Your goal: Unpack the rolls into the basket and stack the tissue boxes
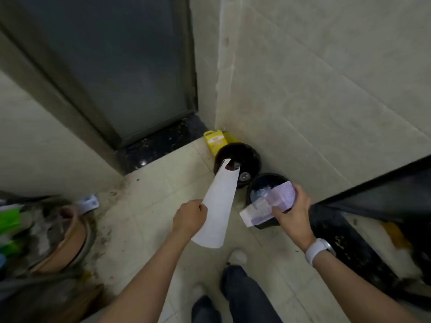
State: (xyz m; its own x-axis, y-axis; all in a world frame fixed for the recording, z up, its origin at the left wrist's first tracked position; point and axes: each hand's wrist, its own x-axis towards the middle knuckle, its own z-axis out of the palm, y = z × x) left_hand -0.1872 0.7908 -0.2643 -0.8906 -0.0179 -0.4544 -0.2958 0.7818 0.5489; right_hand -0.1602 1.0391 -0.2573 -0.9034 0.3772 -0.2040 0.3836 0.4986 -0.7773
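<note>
My left hand (189,217) pinches the edge of a white sheet (218,206) of paper or wrapping, which hangs out over the tiled floor towards a round black bin (247,157). My right hand (295,207) is shut on a purple and white tissue pack (270,206), held tilted above a second black bin (258,183) with clear plastic inside. No basket or rolls can be picked out.
A yellow container (215,141) stands in the corner behind the bins. A dark door (121,73) and black threshold (161,143) lie ahead. A cluttered brown tub (65,241) sits at left, a black glass panel (377,197) at right. My feet (236,257) are below.
</note>
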